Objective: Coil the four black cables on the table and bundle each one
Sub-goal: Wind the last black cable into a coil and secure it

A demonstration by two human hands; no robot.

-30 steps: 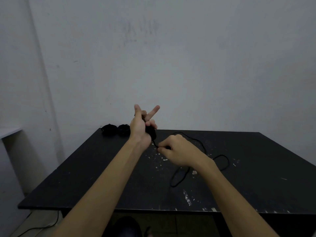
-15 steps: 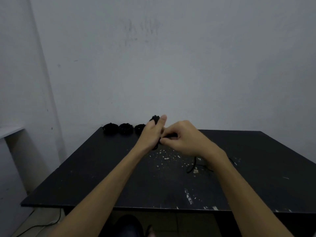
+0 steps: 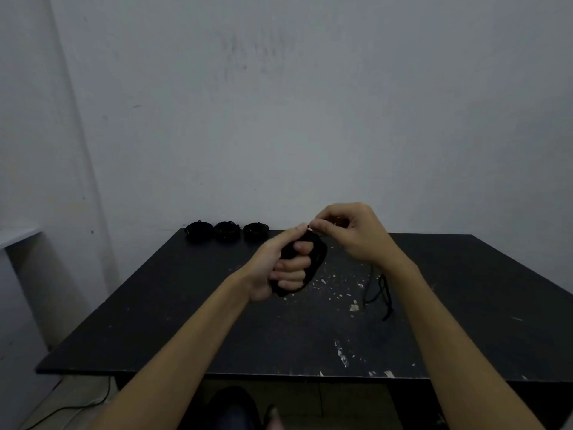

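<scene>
Whereas a second ago much of the fourth cable lay in wide loops across the middle of the worktop (image 3: 173, 321), most of it is now gathered into a coil (image 3: 314, 262) held at the centre of the frame. The coil is gripped by the left hand (image 3: 280, 268), whose fingers (image 3: 294, 270) are curled through and around it. The right hand (image 3: 356, 234), which was low by the worktop, is now raised just right of the coil's top, and a strand appears to be pinched at its fingertips (image 3: 313, 225), though the strand itself is too thin to be made out there. Only a short loose tail (image 3: 379, 293) is left trailing right of centre. Three finished bundles (image 3: 226, 231) are lined up at the far edge, left of centre. The last coil is judged nearly wound, with the binding not yet done.
</scene>
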